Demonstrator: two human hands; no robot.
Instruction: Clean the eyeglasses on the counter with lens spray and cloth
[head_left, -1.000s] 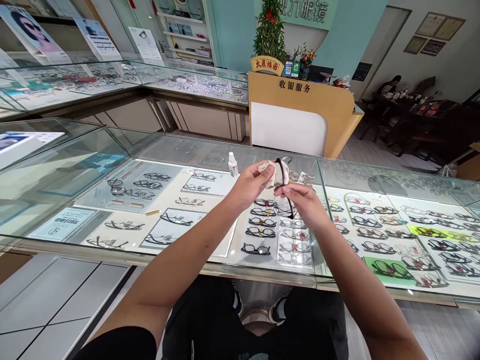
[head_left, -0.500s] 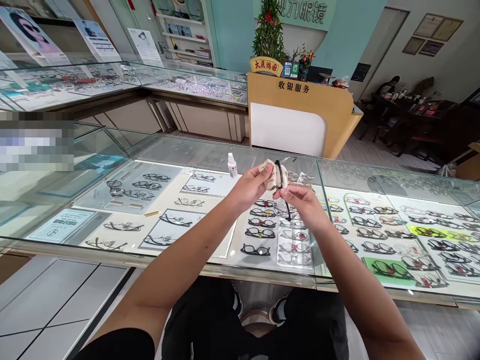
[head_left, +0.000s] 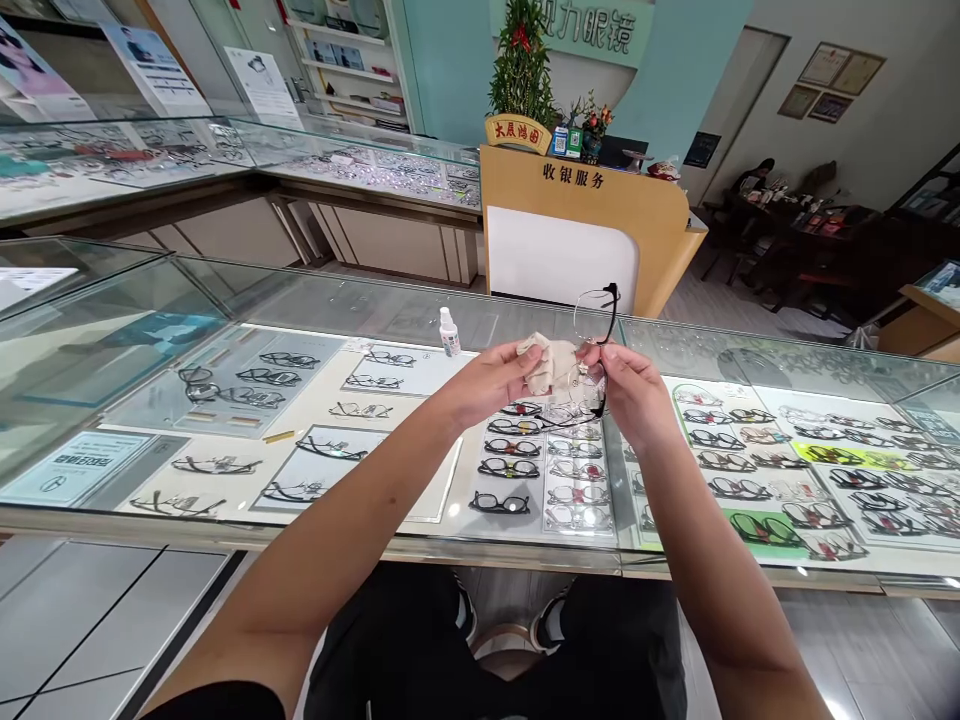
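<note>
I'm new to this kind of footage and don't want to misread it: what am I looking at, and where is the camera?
There is no machine. The left hand and right hand belong to the person filming, and every picture comes from one camera worn on that person's head, looking forward and down. The left hand holds a pale, bunched cloth. The right hand holds dark-rimmed glasses, turned on end; whether the cloth touches them is hard to tell. A small white bottle stands on the glass counter, and rows of display glasses show through its top.
</note>
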